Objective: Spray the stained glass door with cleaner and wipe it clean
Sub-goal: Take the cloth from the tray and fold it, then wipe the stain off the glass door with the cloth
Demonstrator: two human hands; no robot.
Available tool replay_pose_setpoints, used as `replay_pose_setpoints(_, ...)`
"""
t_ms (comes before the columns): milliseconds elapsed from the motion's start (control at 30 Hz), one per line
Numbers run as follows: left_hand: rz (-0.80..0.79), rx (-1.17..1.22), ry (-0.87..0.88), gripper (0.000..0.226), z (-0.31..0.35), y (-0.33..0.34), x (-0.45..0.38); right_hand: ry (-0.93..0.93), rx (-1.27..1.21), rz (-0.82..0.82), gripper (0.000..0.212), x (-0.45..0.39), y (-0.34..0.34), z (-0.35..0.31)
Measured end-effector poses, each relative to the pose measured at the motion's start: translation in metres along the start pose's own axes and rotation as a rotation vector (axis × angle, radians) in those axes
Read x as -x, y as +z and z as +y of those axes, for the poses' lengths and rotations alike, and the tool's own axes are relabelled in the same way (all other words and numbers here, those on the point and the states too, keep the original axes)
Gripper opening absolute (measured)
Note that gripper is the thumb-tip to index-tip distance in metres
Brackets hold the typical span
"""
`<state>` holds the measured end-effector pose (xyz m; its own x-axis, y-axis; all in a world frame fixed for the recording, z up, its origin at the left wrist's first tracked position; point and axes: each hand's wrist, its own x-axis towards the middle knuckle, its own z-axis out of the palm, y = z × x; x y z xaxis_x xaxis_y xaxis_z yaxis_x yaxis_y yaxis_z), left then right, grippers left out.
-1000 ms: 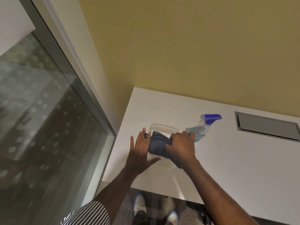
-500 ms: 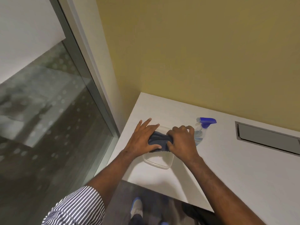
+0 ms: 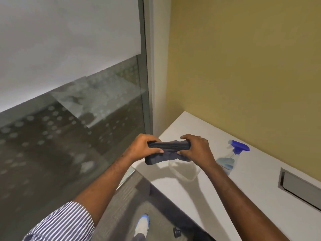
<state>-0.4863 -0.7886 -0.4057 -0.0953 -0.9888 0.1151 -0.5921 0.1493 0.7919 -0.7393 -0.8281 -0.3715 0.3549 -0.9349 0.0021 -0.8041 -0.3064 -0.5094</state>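
Observation:
A dark blue-grey cloth [image 3: 166, 151] is stretched between both hands above the left corner of the white table [image 3: 251, 193]. My left hand [image 3: 145, 147] grips its left end and my right hand [image 3: 195, 148] grips its right end. The glass door [image 3: 69, 127] fills the left side, frosted white on top, with a dotted pattern and smudges lower down. A clear spray bottle [image 3: 229, 158] with a blue trigger head lies on the table to the right of my right hand.
A clear plastic container [image 3: 184, 170] sits on the table under the cloth. A recessed metal hatch [image 3: 298, 186] is set in the table at the right. A yellow wall stands behind. Below are carpet, my shoe [image 3: 142, 225] and a chair castor [image 3: 177, 232].
Both hands lifted the cloth out of the plastic container and now hold it in the air, pulled out between them. The view has turned up toward the door.

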Motion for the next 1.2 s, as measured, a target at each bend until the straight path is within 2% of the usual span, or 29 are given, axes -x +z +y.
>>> replay_pose_setpoints(100, 0.088, 0.02, -0.08, 0.026, 0.005, -0.019, 0.037, 0.004, -0.273, -0.071, 0.031, 0.0, 0.004, -0.02)
replay_pose_setpoints(167, 0.154, 0.024, -0.133, 0.027, 0.006, -0.033, 0.062, -0.017, -0.367, -0.11, 0.026, 0.001, 0.009, -0.04)
replay_pose_setpoints(433, 0.401, 0.024, -0.251, 0.027, 0.004, -0.101, 0.169, -0.197, -0.58, -0.209, 0.026, 0.01, 0.041, -0.14)
replay_pose_setpoints(667, 0.597, 0.105, -0.36, 0.037, 0.0, -0.149, 0.29, -0.338, -0.659, -0.309, 0.029, 0.037, 0.077, -0.233)
replay_pose_setpoints(1000, 1.058, 0.198, -0.465, 0.036, 0.0, -0.193, 0.491, -0.356, -0.878, -0.56, 0.035, 0.154, 0.147, -0.363)
replay_pose_setpoints(1200, 1.164, 0.191, -0.518, 0.027, 0.01, -0.213, 0.617, -0.393, -0.905, -0.693, 0.027, 0.242, 0.189, -0.44)
